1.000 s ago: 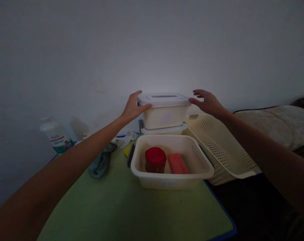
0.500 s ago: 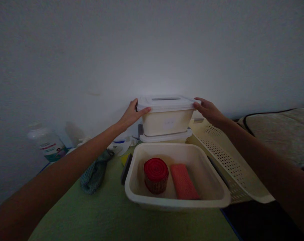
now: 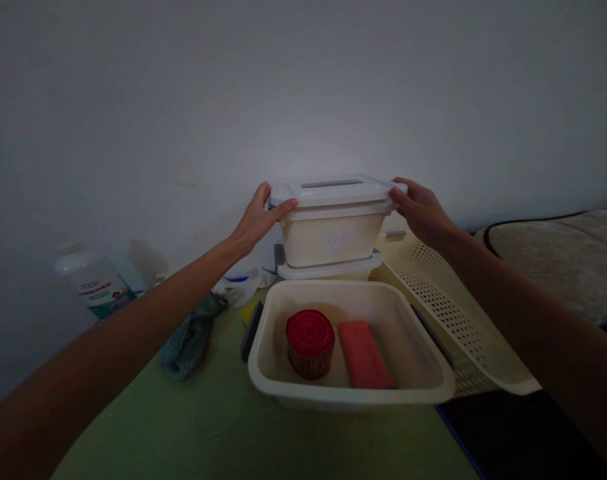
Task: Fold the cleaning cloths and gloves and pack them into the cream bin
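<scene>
white lid is raised a touch vs half a second ago, gap now showing over the upper box; left hand and right hand both grip the lid's ends, thumbs on the near side. upper box is stacked on a lower lidded box by the wall. nearer: open tub with a red cylinder and coral piece inside, perforated basket to the right.

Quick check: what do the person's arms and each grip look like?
The left grip and right grip are bare human hands, ungloved. The left arm and right arm are bare as far as they show: no sleeves, watches, cables or markings visible. Too dim to rule out rings.
</scene>
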Motion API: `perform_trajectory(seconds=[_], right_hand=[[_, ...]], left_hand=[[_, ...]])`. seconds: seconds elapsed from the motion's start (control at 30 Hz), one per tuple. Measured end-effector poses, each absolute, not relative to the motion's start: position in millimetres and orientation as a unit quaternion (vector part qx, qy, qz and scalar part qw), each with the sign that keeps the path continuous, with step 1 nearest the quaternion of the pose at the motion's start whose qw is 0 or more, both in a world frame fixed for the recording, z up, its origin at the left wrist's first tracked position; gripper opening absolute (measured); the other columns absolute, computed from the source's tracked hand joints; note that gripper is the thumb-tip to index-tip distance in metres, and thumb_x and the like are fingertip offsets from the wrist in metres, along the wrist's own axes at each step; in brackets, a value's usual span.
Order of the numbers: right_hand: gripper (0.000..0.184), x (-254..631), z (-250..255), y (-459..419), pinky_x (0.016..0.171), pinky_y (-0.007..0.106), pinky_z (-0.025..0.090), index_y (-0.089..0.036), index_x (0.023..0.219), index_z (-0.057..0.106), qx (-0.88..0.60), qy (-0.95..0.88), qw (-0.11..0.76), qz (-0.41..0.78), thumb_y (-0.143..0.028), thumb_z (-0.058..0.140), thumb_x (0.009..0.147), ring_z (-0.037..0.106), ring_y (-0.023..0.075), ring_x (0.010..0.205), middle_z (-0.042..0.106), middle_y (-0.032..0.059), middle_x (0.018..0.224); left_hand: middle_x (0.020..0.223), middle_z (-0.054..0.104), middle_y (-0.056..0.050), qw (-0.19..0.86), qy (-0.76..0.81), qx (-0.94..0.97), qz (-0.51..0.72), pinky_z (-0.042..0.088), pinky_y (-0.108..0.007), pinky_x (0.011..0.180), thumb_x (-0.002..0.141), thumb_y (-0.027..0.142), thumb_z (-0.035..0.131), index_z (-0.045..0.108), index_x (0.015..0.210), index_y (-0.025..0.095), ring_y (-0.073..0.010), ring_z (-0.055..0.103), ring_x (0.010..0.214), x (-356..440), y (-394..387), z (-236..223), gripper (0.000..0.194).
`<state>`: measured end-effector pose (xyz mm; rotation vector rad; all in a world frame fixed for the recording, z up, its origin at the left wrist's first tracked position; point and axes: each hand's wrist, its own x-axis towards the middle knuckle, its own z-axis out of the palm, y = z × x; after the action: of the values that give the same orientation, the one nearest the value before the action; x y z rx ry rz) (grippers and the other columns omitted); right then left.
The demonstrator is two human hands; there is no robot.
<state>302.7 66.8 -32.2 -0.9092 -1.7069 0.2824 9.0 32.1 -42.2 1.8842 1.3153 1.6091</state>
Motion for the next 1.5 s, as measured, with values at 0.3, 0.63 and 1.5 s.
perform_trajectory(seconds=[0.3,0.63,1.5], right_hand=[[0.053,305,-23,16,0.080,0.042,0.048,-0.017,0.116,0.055,-0.364,-0.663,0.627,0.186,-0.038,0.069,0.069,0.060,0.0249,0.099,0.064,0.0087,0.102],[0.059,296,-46,-70,0.103,0.042,0.039,-0.023,0.102,0.065,-0.273,-0.587,0.721,0.247,-0.033,0.086,0.047,0.058,0.0227,0.108,0.067,0.0020,0.107],[0.073,297,-169,-144,0.108,0.051,0.029,-0.026,0.124,0.055,-0.421,-0.559,0.660,0.272,-0.035,0.081,0.057,0.044,0.0301,0.125,0.053,0.0050,0.132]], left_hand=[[0.146,0.030,-0.016,0.135,0.416,0.710,0.552,0.023,-0.047,0.110,0.068,0.057,0.066,0.022,0.132,0.025,-0.0281,0.014,0.140,-2,-1,-40,0.084],[0.136,0.046,-0.011,0.179,0.270,0.683,0.655,0.016,-0.050,0.112,0.050,0.045,0.082,0.035,0.119,0.027,-0.0292,0.026,0.137,-6,-63,-66,0.085],[0.141,0.039,-0.018,0.253,0.355,0.678,0.592,0.009,-0.049,0.114,0.055,0.052,0.078,0.030,0.127,0.022,-0.0281,0.025,0.137,-12,-131,-170,0.091]])
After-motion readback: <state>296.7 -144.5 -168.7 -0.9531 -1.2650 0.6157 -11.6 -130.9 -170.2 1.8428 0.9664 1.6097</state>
